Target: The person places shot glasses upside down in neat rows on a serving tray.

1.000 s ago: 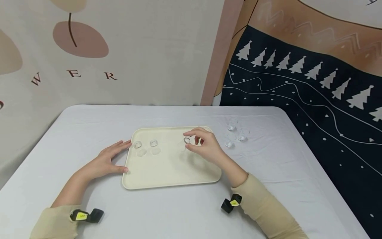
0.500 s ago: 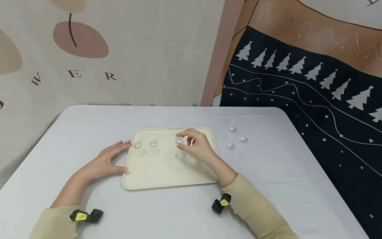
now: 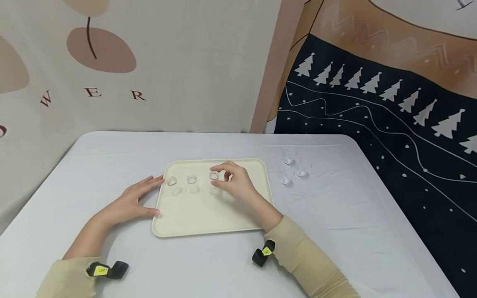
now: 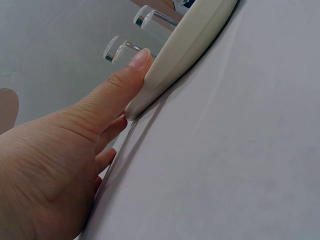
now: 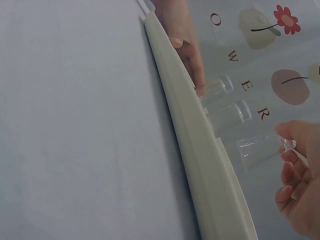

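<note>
Between thumb and fingertips my right hand [image 3: 235, 181] pinches a small clear shot glass [image 5: 262, 150] by its thick base, mouth downward, over the cream tray [image 3: 208, 215]. Two similar glasses stand upside down on the tray's left half: one near the left rim [image 3: 172, 181], the other glass [image 3: 191, 179] between it and the held one. My left hand [image 3: 128, 203] lies at the tray's left edge, fingers extended and thumb spread, touching the rim. In the left wrist view, the thumb [image 4: 120, 82] lies against the tray's side.
Three more clear glasses [image 3: 290, 160] stand upright on the white-covered table [image 3: 335, 248], right of the tray. Behind the table hang a pale printed cloth [image 3: 193, 66] and a dark one with tree shapes [image 3: 372, 107].
My right hand has carried the glass leftward over the tray, closer to the two standing glasses. My left hand stays at the tray's edge.
</note>
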The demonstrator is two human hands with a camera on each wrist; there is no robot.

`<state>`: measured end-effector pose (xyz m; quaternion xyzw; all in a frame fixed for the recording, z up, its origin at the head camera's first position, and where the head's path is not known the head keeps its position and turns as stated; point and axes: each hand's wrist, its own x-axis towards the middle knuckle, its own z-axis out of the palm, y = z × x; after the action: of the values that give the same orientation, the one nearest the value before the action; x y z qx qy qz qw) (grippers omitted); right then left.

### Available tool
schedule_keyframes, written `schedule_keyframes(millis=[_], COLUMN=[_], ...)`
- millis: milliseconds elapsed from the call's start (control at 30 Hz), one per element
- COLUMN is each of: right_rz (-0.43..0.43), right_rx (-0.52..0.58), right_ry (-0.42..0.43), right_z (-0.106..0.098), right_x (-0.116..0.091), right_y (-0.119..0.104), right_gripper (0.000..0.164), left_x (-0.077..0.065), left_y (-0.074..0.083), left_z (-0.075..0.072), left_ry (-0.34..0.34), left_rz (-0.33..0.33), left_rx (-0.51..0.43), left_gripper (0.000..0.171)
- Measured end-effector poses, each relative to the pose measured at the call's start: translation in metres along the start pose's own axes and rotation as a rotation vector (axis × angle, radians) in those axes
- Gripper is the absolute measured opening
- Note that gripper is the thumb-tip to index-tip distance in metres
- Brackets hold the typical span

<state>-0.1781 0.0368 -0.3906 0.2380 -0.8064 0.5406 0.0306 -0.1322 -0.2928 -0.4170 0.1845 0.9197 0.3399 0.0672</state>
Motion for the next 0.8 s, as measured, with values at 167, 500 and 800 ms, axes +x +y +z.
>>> schedule_keyframes(millis=[167, 500, 800], right_rz=[0.016, 0.033, 0.048], right_rx=[0.002, 0.014, -0.004], right_ry=[-0.011, -0.024, -0.046], right_z=[0.008, 0.014, 0.017], right_x=[0.001, 0.001, 0.002], right_y=[0.003, 0.008, 0.009], right_gripper=[0.031, 0.030, 0.030], left_x=[0.000, 0.001, 0.001], left_y=[0.000, 0.000, 0.001], left_z=[0.000, 0.000, 0.000], left_ry=[0.001, -0.003, 0.002], left_rz=[-0.005, -0.006, -0.005], left_rx=[0.003, -0.002, 0.000], left_gripper=[0.095, 0.095, 0.095])
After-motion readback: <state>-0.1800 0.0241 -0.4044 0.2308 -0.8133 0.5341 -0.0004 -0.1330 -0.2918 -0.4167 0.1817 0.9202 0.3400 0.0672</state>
